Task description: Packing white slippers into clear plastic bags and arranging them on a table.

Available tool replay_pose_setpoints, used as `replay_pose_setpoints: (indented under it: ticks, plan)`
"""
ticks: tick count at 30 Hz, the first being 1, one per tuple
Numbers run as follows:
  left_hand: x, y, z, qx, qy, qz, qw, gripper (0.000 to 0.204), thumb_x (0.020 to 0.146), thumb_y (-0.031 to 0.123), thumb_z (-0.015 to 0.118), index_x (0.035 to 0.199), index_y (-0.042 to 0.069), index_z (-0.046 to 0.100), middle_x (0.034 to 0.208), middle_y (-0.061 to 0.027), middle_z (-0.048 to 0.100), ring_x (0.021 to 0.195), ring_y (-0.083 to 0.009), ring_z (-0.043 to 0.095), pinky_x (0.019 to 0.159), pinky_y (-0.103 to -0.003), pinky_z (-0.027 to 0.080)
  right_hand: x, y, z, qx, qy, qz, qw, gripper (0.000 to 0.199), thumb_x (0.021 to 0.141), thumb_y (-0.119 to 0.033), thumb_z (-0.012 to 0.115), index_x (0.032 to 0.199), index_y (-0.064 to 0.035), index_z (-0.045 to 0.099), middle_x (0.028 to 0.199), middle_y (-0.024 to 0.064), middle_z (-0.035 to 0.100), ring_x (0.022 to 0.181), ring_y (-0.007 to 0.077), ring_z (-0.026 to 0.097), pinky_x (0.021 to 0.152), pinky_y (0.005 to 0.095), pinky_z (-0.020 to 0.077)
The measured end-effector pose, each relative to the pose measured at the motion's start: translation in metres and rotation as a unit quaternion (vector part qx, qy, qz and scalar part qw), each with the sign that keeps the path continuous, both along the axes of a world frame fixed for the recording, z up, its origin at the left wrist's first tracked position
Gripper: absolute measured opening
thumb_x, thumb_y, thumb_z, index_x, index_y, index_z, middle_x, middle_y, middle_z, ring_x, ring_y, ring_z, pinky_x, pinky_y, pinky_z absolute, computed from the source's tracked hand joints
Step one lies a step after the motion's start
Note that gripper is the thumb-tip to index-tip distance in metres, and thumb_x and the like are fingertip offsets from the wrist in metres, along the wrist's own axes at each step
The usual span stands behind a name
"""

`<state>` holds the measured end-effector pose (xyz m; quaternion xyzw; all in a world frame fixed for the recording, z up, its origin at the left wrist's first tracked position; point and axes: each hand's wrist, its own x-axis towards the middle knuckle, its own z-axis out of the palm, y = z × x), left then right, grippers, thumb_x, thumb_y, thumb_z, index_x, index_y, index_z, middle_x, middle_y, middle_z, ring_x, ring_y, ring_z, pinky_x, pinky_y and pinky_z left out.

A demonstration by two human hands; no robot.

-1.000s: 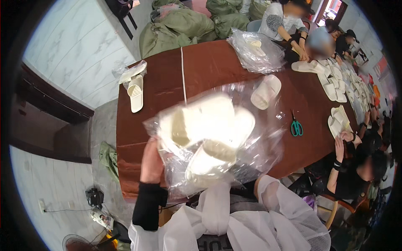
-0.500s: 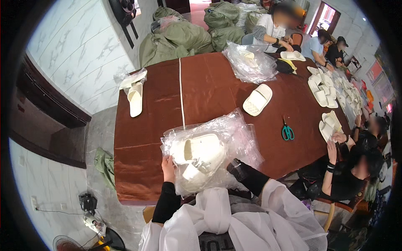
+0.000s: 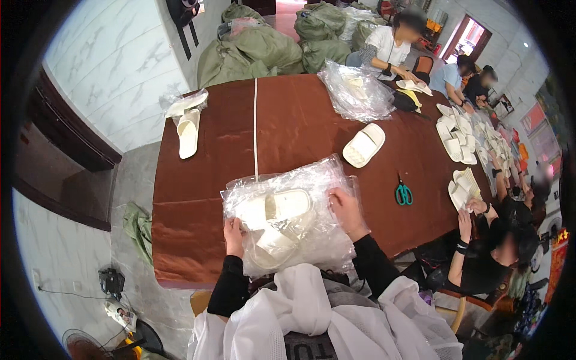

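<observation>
A pair of cream slippers (image 3: 289,204) lies inside a clear plastic bag (image 3: 329,251) at the near edge of the table, in front of my body. My left hand (image 3: 234,236) grips the bag's left edge, its thumb on top beside the slippers. At the bag's right side, my right hand (image 3: 348,215) has its fingers bent together on the plastic film. More clear film lies beneath and around this bag. Farther off, a single cream slipper (image 3: 363,145) rests on the brown tablecloth.
Green-handled scissors (image 3: 404,193) lie to the right. A slipper partly out of plastic (image 3: 188,135) sits far left, and a heap of clear bags (image 3: 354,90) at the back. Cream slippers (image 3: 457,137) pile up right, where several people work. Green sacks (image 3: 264,54) stand behind the table (image 3: 210,210).
My right hand has come up from the bag's lower right and now grasps its right side. My left hand still holds the left edge. A person at the back has leaned over a slipper.
</observation>
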<state>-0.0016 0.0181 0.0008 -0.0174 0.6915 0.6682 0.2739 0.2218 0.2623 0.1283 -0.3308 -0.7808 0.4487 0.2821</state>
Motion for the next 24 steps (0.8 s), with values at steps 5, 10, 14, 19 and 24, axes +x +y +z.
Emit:
replay_pose_setpoints:
  ticks: [5,10,14,19,24]
  plan:
    - [-0.004,0.003,-0.007,0.030,0.013,-0.006,0.999,0.014,0.096,0.020,0.053,0.101,0.007,0.056,0.082,0.0018,0.054,0.072,-0.0094,0.053,0.061,-0.028,0.047,-0.026,0.022,-0.064,0.137,-0.151,0.182,0.962,0.030,0.093,-0.029,0.052,0.090,-0.0022,0.064,0.081,0.0236,0.065,0.077,0.0425,0.062,0.070,0.0480,0.0499]
    - [-0.002,-0.008,-0.007,-0.001,0.034,0.005,0.999,0.014,0.097,0.022,0.053,0.101,0.009,0.056,0.082,0.0025,0.054,0.071,-0.0090,0.053,0.060,-0.028,0.046,-0.047,-0.002,-0.070,0.107,-0.265,0.072,0.955,0.032,0.089,-0.034,0.062,0.084,-0.0029,0.068,0.076,0.0154,0.067,0.070,0.0256,0.065,0.065,0.0341,0.0495]
    - [0.003,0.002,0.004,0.019,0.020,-0.017,0.999,0.014,0.098,0.023,0.054,0.103,0.010,0.056,0.086,0.0023,0.055,0.077,-0.0099,0.055,0.064,-0.027,0.048,-0.033,0.023,-0.082,0.023,-0.308,0.217,0.926,0.043,0.093,-0.044,0.051,0.104,-0.0079,0.071,0.101,0.0193,0.069,0.086,0.0365,0.066,0.081,0.0423,0.0498]
    - [0.005,0.009,0.010,0.051,0.000,-0.017,0.999,0.015,0.098,0.023,0.053,0.103,0.010,0.057,0.087,0.0024,0.055,0.077,-0.0091,0.054,0.065,-0.026,0.047,-0.024,0.024,-0.097,-0.045,-0.201,0.194,0.959,0.048,0.089,-0.053,0.057,0.098,-0.0093,0.074,0.087,0.0155,0.070,0.079,0.0286,0.068,0.072,0.0362,0.0516]
    - [0.001,-0.014,0.011,0.060,0.016,-0.005,0.998,0.015,0.099,0.022,0.052,0.102,0.009,0.058,0.085,0.0042,0.055,0.074,-0.0062,0.052,0.064,-0.024,0.045,-0.035,0.002,-0.019,-0.271,-0.236,0.196,0.912,0.059,0.083,-0.061,0.063,0.095,-0.0040,0.072,0.079,0.0078,0.067,0.072,0.0194,0.064,0.063,0.0354,0.0512]
